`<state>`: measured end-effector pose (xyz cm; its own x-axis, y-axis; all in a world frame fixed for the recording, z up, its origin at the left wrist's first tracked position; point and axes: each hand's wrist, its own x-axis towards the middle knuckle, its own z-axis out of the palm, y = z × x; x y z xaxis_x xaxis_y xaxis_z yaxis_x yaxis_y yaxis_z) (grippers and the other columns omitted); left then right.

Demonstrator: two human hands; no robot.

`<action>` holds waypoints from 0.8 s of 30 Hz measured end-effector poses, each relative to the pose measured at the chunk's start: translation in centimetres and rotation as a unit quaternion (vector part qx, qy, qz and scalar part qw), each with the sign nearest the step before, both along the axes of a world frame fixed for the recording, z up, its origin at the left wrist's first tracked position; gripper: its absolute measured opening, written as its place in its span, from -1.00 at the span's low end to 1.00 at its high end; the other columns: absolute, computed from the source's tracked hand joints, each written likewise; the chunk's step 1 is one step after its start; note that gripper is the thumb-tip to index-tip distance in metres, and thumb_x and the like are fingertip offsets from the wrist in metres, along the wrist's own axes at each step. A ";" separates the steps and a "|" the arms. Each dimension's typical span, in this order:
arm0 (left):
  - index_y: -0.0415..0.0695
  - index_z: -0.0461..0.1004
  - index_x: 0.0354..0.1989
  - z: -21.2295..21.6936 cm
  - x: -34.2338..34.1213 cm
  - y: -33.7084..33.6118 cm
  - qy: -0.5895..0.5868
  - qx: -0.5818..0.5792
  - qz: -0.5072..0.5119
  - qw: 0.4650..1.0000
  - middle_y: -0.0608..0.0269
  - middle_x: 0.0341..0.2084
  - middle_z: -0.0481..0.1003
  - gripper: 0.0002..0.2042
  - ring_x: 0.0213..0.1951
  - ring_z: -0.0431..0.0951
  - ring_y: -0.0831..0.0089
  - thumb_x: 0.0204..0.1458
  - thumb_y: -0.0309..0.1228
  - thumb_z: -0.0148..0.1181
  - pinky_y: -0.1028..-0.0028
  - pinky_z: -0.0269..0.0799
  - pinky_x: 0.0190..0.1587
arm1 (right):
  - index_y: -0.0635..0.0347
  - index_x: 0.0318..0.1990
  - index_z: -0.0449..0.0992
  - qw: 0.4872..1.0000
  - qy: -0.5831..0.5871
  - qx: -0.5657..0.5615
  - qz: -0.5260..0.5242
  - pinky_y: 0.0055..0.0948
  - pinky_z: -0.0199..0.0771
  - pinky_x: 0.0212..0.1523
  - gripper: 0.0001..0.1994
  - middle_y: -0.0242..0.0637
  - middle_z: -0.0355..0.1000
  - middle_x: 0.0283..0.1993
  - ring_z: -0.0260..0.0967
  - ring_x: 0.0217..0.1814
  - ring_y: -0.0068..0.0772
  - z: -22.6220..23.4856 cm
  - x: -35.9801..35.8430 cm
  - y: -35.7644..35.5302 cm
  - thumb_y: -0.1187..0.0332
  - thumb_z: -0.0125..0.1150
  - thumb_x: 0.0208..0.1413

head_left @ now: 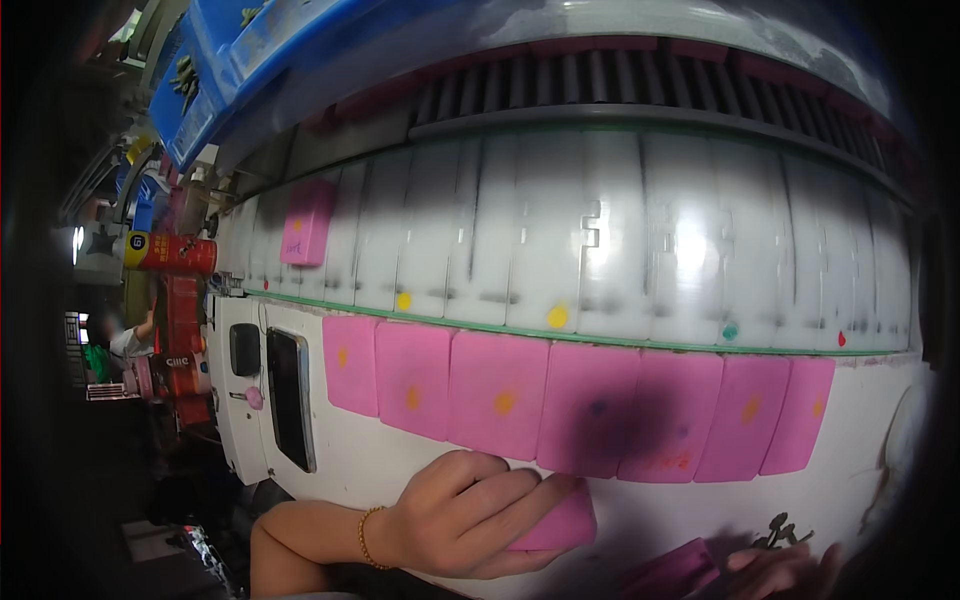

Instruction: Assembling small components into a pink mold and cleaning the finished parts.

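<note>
Below the row of pink blocks point(560, 405), I keep my left hand point(460, 515) curled firmly round one pink block point(560, 525), while my right hand point(790, 572) seemingly pinches another block point(675, 572).

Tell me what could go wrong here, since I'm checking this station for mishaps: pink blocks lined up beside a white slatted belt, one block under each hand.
1. The left hand holds a pink rectangular block at the white table's near edge; it might slip off.
2. The row of pink blocks lies tight against the white slatted belt; a nudge could push one onto it.
3. The right hand and its block are barely in view, so its grip is unclear.
</note>
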<state>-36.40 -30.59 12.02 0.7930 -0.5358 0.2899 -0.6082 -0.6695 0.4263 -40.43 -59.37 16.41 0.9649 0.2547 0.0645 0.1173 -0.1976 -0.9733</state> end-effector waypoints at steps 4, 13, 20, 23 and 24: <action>-0.22 0.62 -0.13 -0.3 -0.3 -0.1 -0.003 -0.016 0.000 1.000 0.33 -0.39 0.43 -0.53 -0.47 0.35 0.45 -0.25 -0.24 0.46 0.53 0.31 -0.45 | 0.09 0.50 -0.19 0.998 -0.047 0.001 0.032 -0.11 0.63 -0.04 -0.12 -0.16 0.36 -0.21 0.34 -0.25 -0.32 -0.5 0.2 -0.3 0.69 0.17 0.10; -0.23 0.62 -0.13 0.1 0.1 -0.6 -0.016 -0.009 0.002 1.000 0.34 -0.40 0.43 -0.55 -0.46 0.36 0.44 -0.21 -0.24 0.44 0.51 0.33 -0.47 | 0.24 0.31 0.20 0.982 -0.161 0.078 -0.062 -0.10 0.65 -0.10 -0.31 -0.18 0.41 -0.34 0.30 -0.40 -0.26 -2.9 -0.3 1.4 0.79 0.17 -0.05; -0.27 0.62 -0.12 0.4 0.1 0.3 0.010 -0.098 -0.010 0.995 0.24 -0.43 0.49 -0.50 -0.45 0.48 0.37 -0.28 -0.26 0.51 0.46 0.40 -0.43 | 0.36 -0.15 0.54 0.981 -0.157 -0.113 0.030 -0.02 0.57 -0.04 -0.71 -0.02 0.48 -0.22 0.47 -0.18 -0.02 -0.1 1.2 0.6 0.76 0.22 -0.07; -0.29 0.55 -0.08 1.5 0.6 0.6 -0.037 -0.095 0.034 0.994 0.16 -0.36 0.51 -0.45 -0.38 0.52 0.29 -0.27 -0.28 0.55 0.38 0.46 -0.33 | 0.36 -0.15 0.57 0.969 -0.203 -0.139 0.018 -0.05 0.53 -0.02 -0.72 -0.05 0.47 -0.21 0.46 -0.16 -0.01 -0.1 0.9 0.9 0.75 0.24 -0.07; -0.31 0.54 -0.11 2.3 0.9 0.4 -0.054 -0.075 0.061 0.994 0.12 -0.32 0.52 -0.48 -0.34 0.53 0.25 -0.24 -0.29 0.55 0.34 0.49 -0.26 | 0.36 -0.14 0.58 0.965 -0.217 -0.148 0.002 -0.08 0.52 -0.03 -0.71 -0.05 0.47 -0.21 0.46 -0.15 0.00 -0.5 0.7 0.4 0.75 0.24 -0.06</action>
<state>-35.55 -30.23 14.28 0.8097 -0.3814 0.4460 -0.5736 -0.6749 0.4643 -39.77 -58.93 15.91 0.8619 0.3281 0.3866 0.5031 -0.4583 -0.7327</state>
